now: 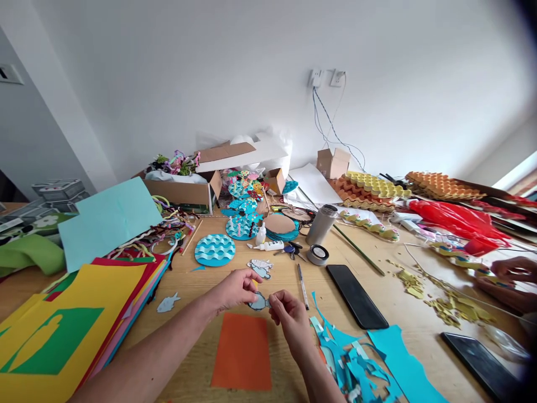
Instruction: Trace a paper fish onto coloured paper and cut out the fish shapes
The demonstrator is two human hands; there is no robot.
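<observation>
Between my two hands is a small pale-blue paper cutout (258, 302) with a dark outline, rounded, perhaps a fish. My left hand (238, 291) pinches its left side, and a bit of yellow shows by the fingertips. At its right end, the closed fingers of my right hand (289, 313) grip the narrow part. Just below lies an orange paper sheet (242, 352) flat on the table. Beyond my hands rest more outlined paper cutouts (260, 267). A pale-blue fish cutout (168, 303) lies left of my left forearm.
A pen (302, 286), a black phone (356, 296) and blue paper scraps (352, 358) lie to the right. Coloured paper sheets (117, 285) are stacked left. Behind stand a glue bottle (260, 233), a metal flask (322, 224) and a blue tiered craft (242, 210). Another person's hand (514, 274) is far right.
</observation>
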